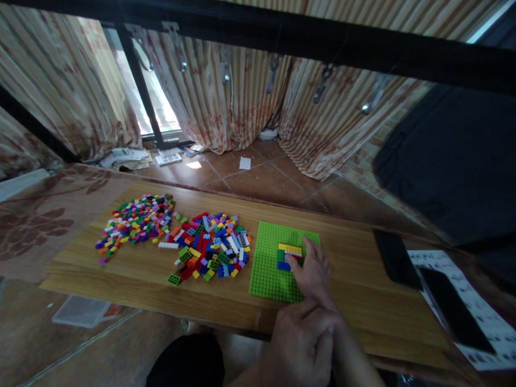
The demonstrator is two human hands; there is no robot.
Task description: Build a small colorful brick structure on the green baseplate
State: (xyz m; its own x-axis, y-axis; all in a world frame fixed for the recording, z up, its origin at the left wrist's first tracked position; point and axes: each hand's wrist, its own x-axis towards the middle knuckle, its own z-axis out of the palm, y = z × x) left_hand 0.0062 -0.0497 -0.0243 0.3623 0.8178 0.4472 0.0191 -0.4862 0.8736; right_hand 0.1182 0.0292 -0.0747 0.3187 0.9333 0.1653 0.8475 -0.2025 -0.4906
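Observation:
A bright green baseplate lies on the wooden tabletop. On it stands a small stack of bricks: yellow on top, red and green below, a blue one at the front. My right hand rests on the plate's right part, fingers stretched out and laid against the stack, thumb near the blue brick. My left hand sits at the table's front edge, curled loosely closed against my right wrist, with nothing visible in it.
Left of the plate lie a heap of larger mixed bricks and a heap of small ones. Two black phones rest at the right, one on a printed white sheet. A clear box is on the floor.

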